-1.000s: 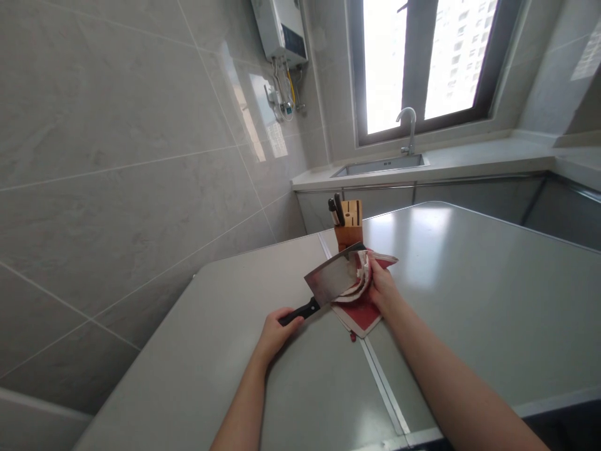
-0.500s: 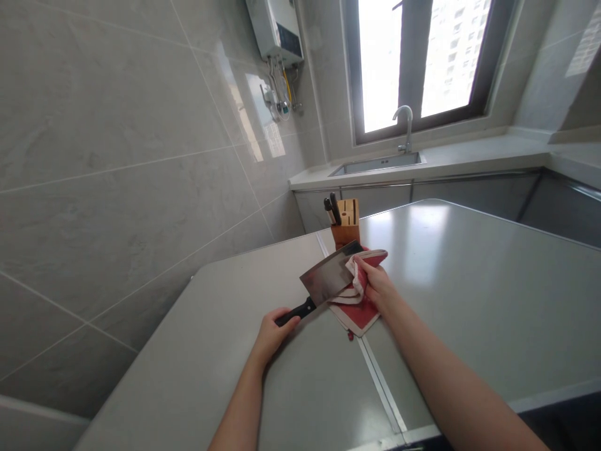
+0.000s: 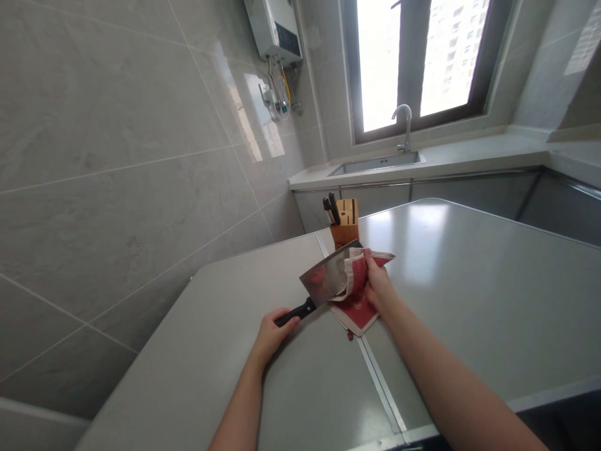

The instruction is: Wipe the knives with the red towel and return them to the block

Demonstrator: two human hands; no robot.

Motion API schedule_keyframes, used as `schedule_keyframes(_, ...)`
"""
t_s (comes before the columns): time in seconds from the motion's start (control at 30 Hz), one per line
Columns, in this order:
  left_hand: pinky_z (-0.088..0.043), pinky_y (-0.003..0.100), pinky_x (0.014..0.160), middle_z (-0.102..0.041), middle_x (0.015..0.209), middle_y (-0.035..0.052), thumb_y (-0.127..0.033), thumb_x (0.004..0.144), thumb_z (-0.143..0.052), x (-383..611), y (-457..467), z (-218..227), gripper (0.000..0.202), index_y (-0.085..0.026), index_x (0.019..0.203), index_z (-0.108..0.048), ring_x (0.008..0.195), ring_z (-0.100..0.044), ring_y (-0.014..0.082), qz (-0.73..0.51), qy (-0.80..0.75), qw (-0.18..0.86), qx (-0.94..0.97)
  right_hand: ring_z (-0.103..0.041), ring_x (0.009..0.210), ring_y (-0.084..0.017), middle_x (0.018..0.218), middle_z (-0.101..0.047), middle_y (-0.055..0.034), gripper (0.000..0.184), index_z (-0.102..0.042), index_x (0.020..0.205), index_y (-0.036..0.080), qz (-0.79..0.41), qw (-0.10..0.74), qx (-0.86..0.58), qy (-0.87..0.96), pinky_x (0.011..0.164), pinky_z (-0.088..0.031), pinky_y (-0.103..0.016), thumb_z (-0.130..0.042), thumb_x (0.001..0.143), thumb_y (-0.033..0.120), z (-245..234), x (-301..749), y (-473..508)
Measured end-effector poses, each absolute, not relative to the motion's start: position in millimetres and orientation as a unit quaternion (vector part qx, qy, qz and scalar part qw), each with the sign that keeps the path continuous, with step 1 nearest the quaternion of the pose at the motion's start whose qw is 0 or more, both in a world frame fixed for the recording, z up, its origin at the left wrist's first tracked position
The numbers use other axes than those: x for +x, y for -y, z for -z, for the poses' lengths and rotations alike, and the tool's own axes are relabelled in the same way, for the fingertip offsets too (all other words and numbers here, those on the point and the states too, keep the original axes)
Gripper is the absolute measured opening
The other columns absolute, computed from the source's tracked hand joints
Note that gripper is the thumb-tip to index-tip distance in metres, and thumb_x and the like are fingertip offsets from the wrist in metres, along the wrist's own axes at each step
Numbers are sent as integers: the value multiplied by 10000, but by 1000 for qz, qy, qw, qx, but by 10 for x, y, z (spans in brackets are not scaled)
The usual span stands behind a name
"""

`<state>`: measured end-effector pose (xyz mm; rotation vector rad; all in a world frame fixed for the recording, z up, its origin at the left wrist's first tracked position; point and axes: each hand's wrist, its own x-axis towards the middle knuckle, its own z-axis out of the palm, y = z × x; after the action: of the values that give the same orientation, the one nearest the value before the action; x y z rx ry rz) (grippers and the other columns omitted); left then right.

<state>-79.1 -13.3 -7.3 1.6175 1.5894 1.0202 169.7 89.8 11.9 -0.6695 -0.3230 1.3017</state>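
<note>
My left hand (image 3: 276, 330) is wrapped round the black handle of a cleaver (image 3: 323, 277), whose broad steel blade points up and to the right above the table. A red cloth with a pale border (image 3: 359, 307) is folded against the blade's far right part. Closed on that cloth, my right hand (image 3: 377, 280) presses it to the blade, thumb on the near side; its other fingers are mostly hidden behind. The cloth's lower corner hangs near the table. Behind the blade stands a wooden knife block (image 3: 348, 216) holding black-handled tools on its left side.
The grey table (image 3: 225, 300) has a metal seam (image 3: 380, 379) running through its middle. Beyond it a counter holds a sink (image 3: 375, 164) with a faucet (image 3: 407, 125) under a window. A tiled wall (image 3: 141, 219) borders the left, with a water heater (image 3: 275, 31) mounted higher up.
My right hand has shifted slightly up along the blade, and the cloth's folds have moved with it, now covering more of the blade's right end. The left hand holds the cleaver steady.
</note>
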Motion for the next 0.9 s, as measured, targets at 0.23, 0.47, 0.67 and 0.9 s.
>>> schedule_keyframes(0.23,-309,201,499,-544,602,1,-454,684,-622,-797,134,73,357,-117,793,-667,519,-418,98,-386,-604,329,615,-651,589,-132,689,-702,4,213,-606,788,174,-591,738,-301,124,576,-563,-226,-658,720,368,-165,1694,-888)
schedule_keyframes(0.47,-320,202,509,-577,649,13,-439,675,-633,-798,133,83,338,-126,798,-672,547,-441,109,-389,-601,328,617,-662,614,-167,712,-708,-24,255,-620,765,150,-615,717,-295,143,600,-585,-273,-760,609,294,-200,1693,-812)
schedule_keyframes(0.67,-339,216,549,-590,666,16,-436,649,-652,-788,131,75,327,-131,767,-672,594,-473,132,-385,-595,311,634,-676,648,-183,746,-713,-31,288,-610,817,157,-662,696,-249,123,640,-592,-308,-764,604,273,-229,1697,-788)
schedule_keyframes(0.9,-341,217,568,-565,670,16,-422,669,-647,-789,125,80,313,-125,769,-664,628,-465,134,-384,-581,312,646,-677,659,-183,760,-715,-29,302,-610,827,157,-648,709,-252,117,638,-593,-296,-762,604,292,-264,1684,-760)
